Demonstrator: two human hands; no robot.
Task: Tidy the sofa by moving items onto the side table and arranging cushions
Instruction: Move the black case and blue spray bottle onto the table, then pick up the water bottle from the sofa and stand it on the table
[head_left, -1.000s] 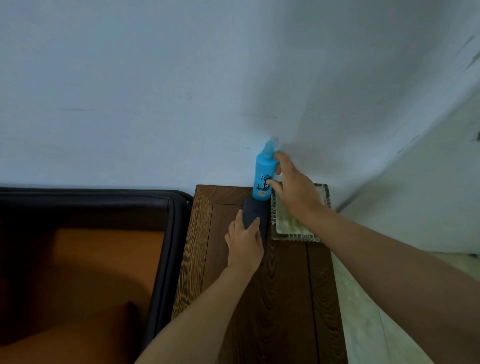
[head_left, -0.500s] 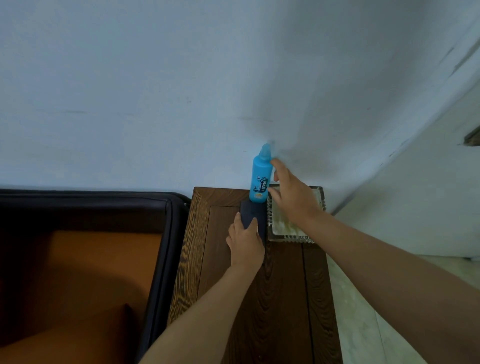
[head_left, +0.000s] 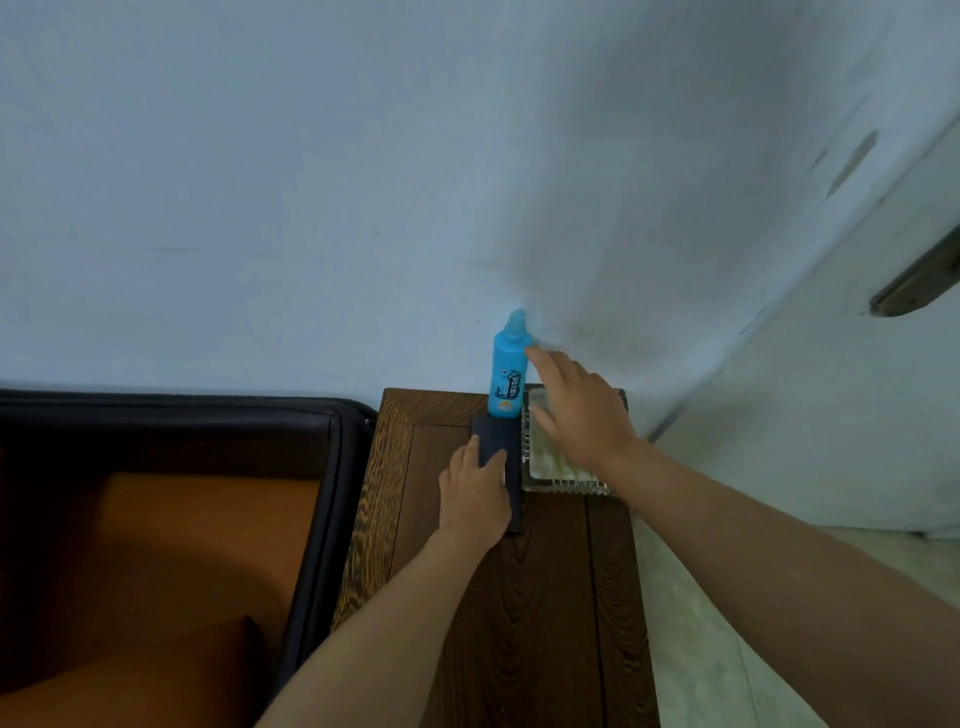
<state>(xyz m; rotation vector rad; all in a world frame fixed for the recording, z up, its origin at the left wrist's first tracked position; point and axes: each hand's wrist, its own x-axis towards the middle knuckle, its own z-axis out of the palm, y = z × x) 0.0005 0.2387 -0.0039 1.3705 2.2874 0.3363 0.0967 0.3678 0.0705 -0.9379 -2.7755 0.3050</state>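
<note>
Head view shows the wooden side table (head_left: 550, 597) beside the dark sofa (head_left: 317, 499) with its orange cushion (head_left: 171, 566). At the table's far end a glass tray (head_left: 566, 486) sits just right of a flat dark case (head_left: 498, 441), its long axis running away toward the wall. The left hand (head_left: 475, 499) lies flat on the case, fingers uncurled, pressing rather than gripping. A blue bottle (head_left: 508, 376) stands upright, cap up; it looks light, smooth and tippy, best gripped at mid-body. The right hand (head_left: 582, 410) hovers beside it, fingers spread and released.

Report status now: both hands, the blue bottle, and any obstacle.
Left hand flat on dark flat object. Right hand open, fingertip near blue bottle, upright on side table. Glass tray beside.
</note>
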